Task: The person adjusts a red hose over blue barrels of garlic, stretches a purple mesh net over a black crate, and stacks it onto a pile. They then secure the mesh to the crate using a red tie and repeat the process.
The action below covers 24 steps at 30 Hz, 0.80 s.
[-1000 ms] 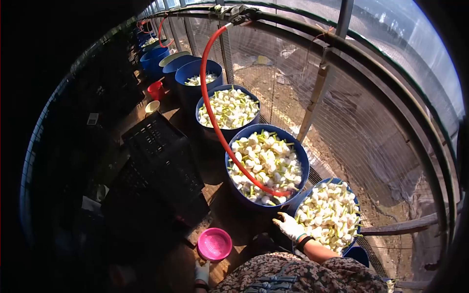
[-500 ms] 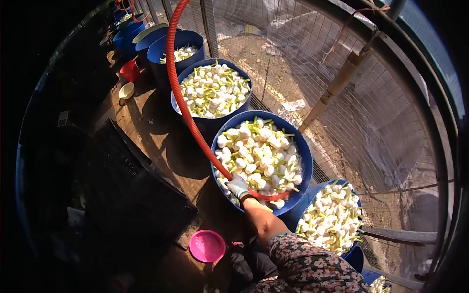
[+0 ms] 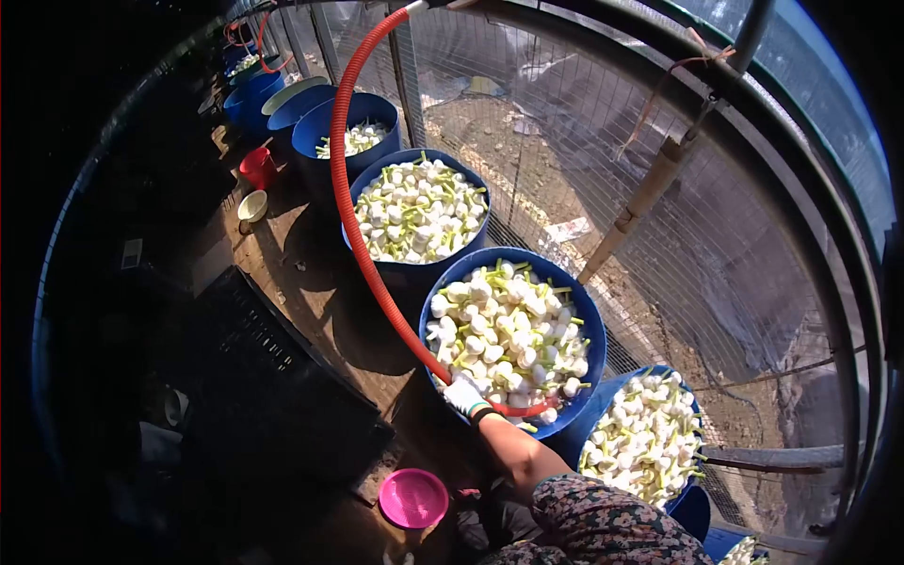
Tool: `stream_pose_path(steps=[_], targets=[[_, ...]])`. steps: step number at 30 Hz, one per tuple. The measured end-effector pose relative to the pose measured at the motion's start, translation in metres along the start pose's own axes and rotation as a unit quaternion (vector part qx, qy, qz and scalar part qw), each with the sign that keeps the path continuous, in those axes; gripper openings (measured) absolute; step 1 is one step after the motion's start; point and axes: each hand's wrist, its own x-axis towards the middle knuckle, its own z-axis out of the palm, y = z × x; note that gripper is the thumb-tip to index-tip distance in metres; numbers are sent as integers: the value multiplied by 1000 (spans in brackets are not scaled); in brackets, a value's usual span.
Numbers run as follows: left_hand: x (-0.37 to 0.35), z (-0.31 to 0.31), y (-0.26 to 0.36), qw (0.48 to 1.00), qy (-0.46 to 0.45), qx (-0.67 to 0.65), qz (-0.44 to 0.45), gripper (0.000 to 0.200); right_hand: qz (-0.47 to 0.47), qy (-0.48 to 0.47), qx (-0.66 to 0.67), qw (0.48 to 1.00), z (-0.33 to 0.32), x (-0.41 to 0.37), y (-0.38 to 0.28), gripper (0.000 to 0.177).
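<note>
My right hand (image 3: pixel 463 394), in a white glove with a dark band at the wrist, is closed around a red ribbed hose (image 3: pixel 365 254) at the near left rim of a blue barrel (image 3: pixel 595 325). Beyond my grip, the hose's end lies low inside the barrel, along its near side. Pale garlic bulbs (image 3: pixel 508 330) with short green stems fill the barrel, and water seems to lie around them near the hose's end. My left hand is out of view.
More blue barrels with garlic stand behind (image 3: pixel 419 212) and at the near right (image 3: pixel 640 438). A pink basin (image 3: pixel 413 498) sits on the floor. Black crates (image 3: pixel 273 358) are at left; a red bucket (image 3: pixel 258 168) and a pale bowl (image 3: pixel 252 206) lie farther back. Wire mesh (image 3: pixel 603 151) runs along the right.
The view has tilted up a little, so the barrels appear lower. My right hand still grips the hose at the rim, and the hose's end remains inside the barrel.
</note>
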Motion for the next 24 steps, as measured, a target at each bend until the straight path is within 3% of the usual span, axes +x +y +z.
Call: stream_pose_path(steps=[1, 2, 4, 5, 6, 7, 8, 9, 10, 11, 12, 15, 19, 20, 22, 24], targets=[[3, 9, -35, 998, 28, -44, 42, 55, -18, 0, -47, 999, -8, -7, -1, 53], [20, 35, -118, 974, 27, -224, -22, 57, -44, -7, -99, 994, -17, -15, 2, 57], [40, 60, -219, 788, 102, -593, -130, 64, -52, 59, -98, 992, -19, -21, 31, 64], [11, 53, -200, 921, 110, -354, -117, 64, -97, 138, -54, 984, -20, -33, 47, 66], [-30, 29, -114, 981, 128, -83, -121, 66, -54, 112, -47, 991, -35, -53, 42, 67], [-44, 30, -122, 960, 152, -176, -156, 67, -85, 116, 1, 990, -24, -42, 89, 57], [-63, 30, -122, 952, 239, -128, -139, 74, -123, 70, 143, 980, -7, -21, 149, 47], [-82, 29, -138, 941, 234, -123, -210, 72, -2, 9, 131, 991, -18, -68, 119, 37], [-106, 24, -150, 929, 219, -120, -273, 70, 45, -93, 137, 985, -5, -60, 172, 36], [-127, 22, -138, 901, 266, -167, -298, 69, -75, 10, -19, 997, -5, -92, 171, 38], [-151, 32, -129, 874, 305, -206, -318, 68, -92, 13, -118, 989, -4, -101, 181, 36], [-195, 69, -120, 827, 295, -250, -407, 73, -81, -78, -353, 929, 0, -111, 196, 29], [-217, 91, -146, 827, 242, -263, -434, 77, -115, -218, -584, 774, 20, -106, 190, 21], [-220, 96, -157, 821, 230, -286, -437, 76, -118, -254, -583, 763, 29, -106, 186, 20], [-222, 103, -180, 817, 267, -308, -408, 75, -34, -310, -277, 909, 36, -131, 153, 22], [-222, 99, -209, 854, 287, -304, -310, 73, 28, -401, -38, 915, 57, -115, 163, 20]])
